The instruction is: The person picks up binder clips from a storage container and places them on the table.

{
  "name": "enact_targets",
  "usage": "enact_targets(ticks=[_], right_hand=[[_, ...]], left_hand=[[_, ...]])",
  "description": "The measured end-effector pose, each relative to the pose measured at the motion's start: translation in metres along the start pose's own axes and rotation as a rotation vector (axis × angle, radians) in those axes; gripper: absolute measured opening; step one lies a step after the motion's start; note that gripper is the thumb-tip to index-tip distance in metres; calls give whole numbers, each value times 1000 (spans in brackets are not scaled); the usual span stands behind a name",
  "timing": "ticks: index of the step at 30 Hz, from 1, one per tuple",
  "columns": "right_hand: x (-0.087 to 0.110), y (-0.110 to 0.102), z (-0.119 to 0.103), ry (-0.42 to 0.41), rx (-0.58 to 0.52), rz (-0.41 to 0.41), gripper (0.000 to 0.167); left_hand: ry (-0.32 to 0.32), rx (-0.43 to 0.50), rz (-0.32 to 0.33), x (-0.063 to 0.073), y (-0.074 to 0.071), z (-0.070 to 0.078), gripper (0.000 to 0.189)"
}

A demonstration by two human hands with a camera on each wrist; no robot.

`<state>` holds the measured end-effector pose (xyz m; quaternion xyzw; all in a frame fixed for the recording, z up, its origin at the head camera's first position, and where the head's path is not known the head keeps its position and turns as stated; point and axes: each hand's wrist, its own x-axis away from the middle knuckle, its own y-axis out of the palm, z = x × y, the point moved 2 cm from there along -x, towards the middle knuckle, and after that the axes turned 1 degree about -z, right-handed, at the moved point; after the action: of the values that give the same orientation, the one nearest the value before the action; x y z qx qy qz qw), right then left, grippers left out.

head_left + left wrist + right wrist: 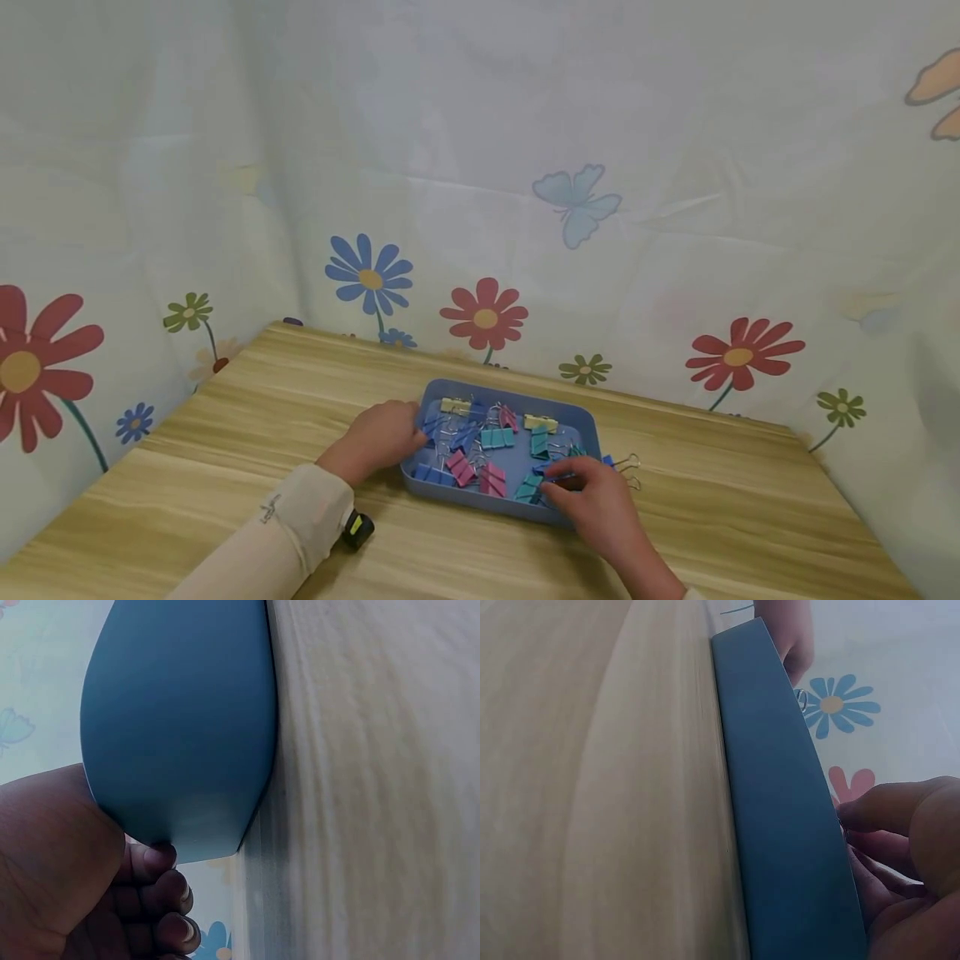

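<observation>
Blue tray [480, 499], head view: located on the bench [712, 500], with clips spread loosely inside. The left hand [378, 437] grips the tray's left wall. The right hand [596, 500] is over the near right corner; thumb and forefinger appear to pinch a blue clip [551, 469], partly masked by the fingers. Step in hand, as judged: handling of one clip while the left hand steadies the tray. The next move probably calls for guiding that clip clear of the adjacent teal clip [528, 490] without snagging wire handles. A pink clip [492, 479] and a yellow clip [541, 423] lie farther off. An outer clip [609, 461] shows beside the right hand, handles pointing outward; its support cannot be told. A printed curtain [450, 125] stands behind the bench.

Left wrist view: fingers curl beside the tray wall; the thumb is hidden.

Right wrist view: the tray wall obstructs sight of the contents. Thumb and fingertips nearly meet at the rim, around a glint of metal.
</observation>
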<state>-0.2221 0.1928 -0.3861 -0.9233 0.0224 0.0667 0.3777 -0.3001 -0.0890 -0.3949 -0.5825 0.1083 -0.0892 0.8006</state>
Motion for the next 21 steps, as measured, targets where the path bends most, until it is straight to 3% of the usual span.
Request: enact_targets(ticks=[5,21], right_hand=[[1,0,-2,1,39,-34,5],[2,-2,-3,25,15,-94,6]], left_hand=[[2,-5,3,0,0,1,20],[0,1,-5,0,2,0,18]])
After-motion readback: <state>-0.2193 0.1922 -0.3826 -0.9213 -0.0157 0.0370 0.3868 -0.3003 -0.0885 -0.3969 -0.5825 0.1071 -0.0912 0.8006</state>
